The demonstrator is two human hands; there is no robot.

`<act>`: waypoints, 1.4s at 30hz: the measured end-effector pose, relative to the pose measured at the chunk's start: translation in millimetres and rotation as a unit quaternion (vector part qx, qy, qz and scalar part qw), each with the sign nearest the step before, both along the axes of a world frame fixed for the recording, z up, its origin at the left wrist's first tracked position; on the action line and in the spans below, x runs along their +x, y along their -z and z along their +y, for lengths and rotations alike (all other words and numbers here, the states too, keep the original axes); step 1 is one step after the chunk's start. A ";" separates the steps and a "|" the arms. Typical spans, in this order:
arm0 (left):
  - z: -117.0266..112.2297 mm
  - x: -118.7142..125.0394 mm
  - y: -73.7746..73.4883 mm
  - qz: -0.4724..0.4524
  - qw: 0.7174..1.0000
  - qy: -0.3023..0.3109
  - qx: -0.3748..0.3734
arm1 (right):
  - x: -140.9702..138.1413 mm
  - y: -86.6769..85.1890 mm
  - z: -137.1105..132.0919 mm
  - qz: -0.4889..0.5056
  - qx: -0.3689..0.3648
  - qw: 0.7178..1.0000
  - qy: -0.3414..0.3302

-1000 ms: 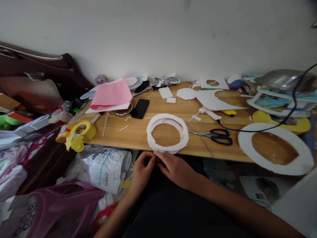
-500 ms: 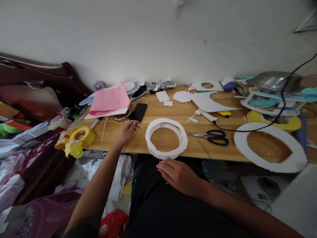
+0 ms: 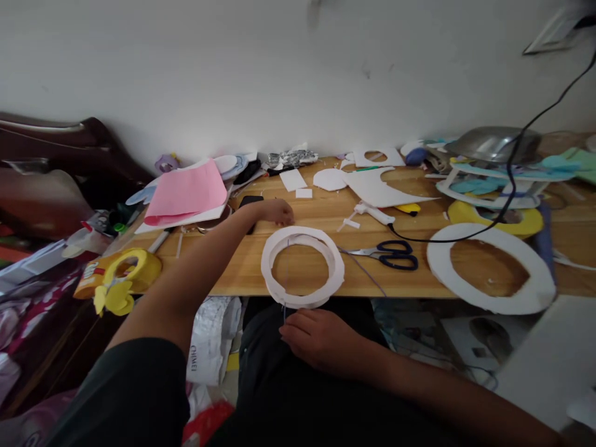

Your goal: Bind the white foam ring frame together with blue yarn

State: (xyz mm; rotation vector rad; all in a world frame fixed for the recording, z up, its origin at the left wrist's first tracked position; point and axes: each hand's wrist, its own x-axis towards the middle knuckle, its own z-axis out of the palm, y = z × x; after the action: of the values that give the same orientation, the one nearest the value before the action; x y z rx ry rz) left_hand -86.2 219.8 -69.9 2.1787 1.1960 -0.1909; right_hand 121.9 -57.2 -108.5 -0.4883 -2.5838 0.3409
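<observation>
A white ring [image 3: 302,299], built of two layers with a gap between them, lies at the table's front edge. A thin purple string [image 3: 287,267] crosses its opening and runs over the near rim. Below that rim, my right hand [image 3: 321,338] is closed with its fingertips pinched on the string's end. My left hand [image 3: 278,212] is above the table just behind the ring, its fingers curled together; what they hold, if anything, is hidden. My left forearm partly covers a black phone [image 3: 251,200]. Right of the ring lie dark-handled scissors [image 3: 395,253] and more purple string [image 3: 367,276].
A white glue gun [image 3: 376,214] with a black cord sits behind the scissors. Far right are a flat white ring [image 3: 442,273] and a metal bowl [image 3: 496,144]. Pink sheets [image 3: 186,194] and yellow tape [image 3: 135,267] lie left. White cut-outs [image 3: 386,186] stand along the back.
My left hand has moved right and away from me, from beside the phone to behind the ring. My right hand stays below the ring's near rim. The view has shifted slightly right.
</observation>
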 end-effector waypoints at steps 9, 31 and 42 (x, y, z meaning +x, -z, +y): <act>17.3 74.7 -5.6 0.114 0.990 0.065 -0.059 | -2.2 2.9 1.9 -0.015 -0.008 1.000 -0.005; 10.4 66.6 -10.1 0.158 0.982 0.036 -0.096 | 0.8 0.7 2.2 -0.032 -0.045 0.998 -0.007; 17.4 64.6 -8.1 0.160 0.979 0.071 -0.104 | 0.9 1.2 2.4 -0.030 -0.048 0.998 -0.007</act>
State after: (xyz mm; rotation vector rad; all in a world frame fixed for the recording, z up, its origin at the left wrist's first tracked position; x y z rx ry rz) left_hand -21.6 237.3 -61.8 2.0989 1.1301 -0.7173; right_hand 122.8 -54.9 -109.7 -0.5222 -2.6381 0.4638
